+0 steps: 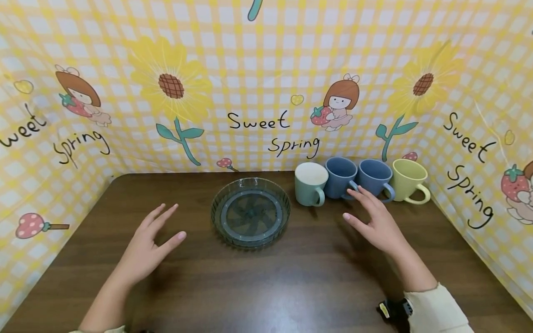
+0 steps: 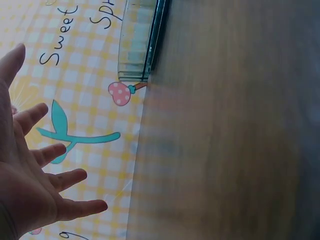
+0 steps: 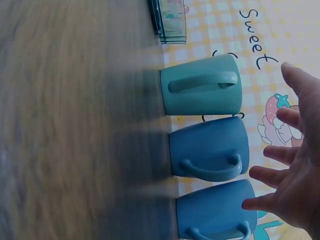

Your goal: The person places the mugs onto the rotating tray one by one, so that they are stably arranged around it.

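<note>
Both hands hover over the dark wooden tabletop (image 1: 266, 286), and neither holds anything. The left hand (image 1: 147, 247) is spread wide, fingers straight and fanned, thumb out toward the round glass dish (image 1: 251, 212) that sits near the middle of the tabletop; it is just beside the dish, apart from it. In the left wrist view the same hand (image 2: 30, 175) shows its palm and five splayed fingers, with only the dish's edge (image 2: 142, 40) in sight at the top.

The right hand (image 1: 374, 222) is also released, fingers extended and slightly apart, reaching toward a row of four mugs at the back edge. From the head view its fingertips lie over the handle of the first blue mug (image 1: 340, 177), though I cannot tell for sure whether they touch it or hang just in front. The right wrist view suggests a small gap: the fingers (image 3: 287, 180) sit close to the blue mug (image 3: 210, 150) without clear contact.

The row runs: pale green mug (image 1: 311, 183) just right of the dish, then the first blue one, a second blue mug (image 1: 374, 178), then a yellow mug (image 1: 409, 180). The mugs stand upright, close together.

The yellow mug is out of the wrist view, the second blue one (image 3: 215, 210) is cut off at the bottom, and both wrist pictures are blurred. A checked yellow backdrop (image 1: 266, 69) printed with sunflowers encloses the tabletop.
</note>
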